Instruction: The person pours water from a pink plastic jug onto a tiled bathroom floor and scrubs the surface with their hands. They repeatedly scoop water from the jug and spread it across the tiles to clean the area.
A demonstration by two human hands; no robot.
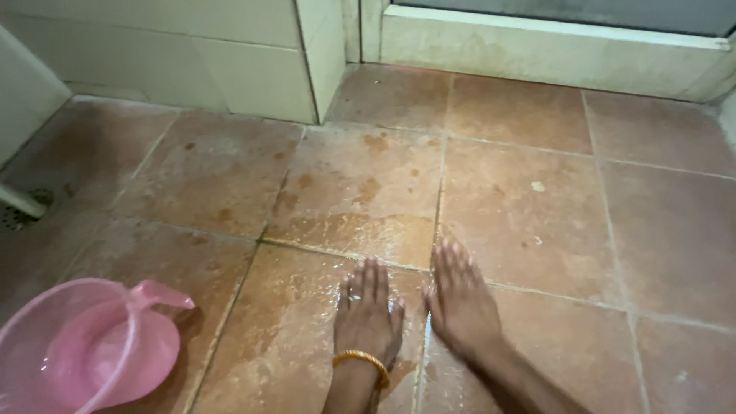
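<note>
My left hand (368,310) lies flat, palm down, on the wet brown floor tiles (529,215), fingers together and pointing away from me. It wears a ring and a gold bangle (360,360) at the wrist. My right hand (460,295) rests flat beside it on the neighbouring tile, fingers also stretched forward. The two hands are nearly touching at a tile joint. Neither hand holds anything.
A pink plastic basin (46,353) with a pink jug (123,345) inside stands at the lower left. A floor drain (19,211) and a white pipe sit at the far left. Pale tiled walls (253,69) and a door sill (552,46) bound the floor ahead.
</note>
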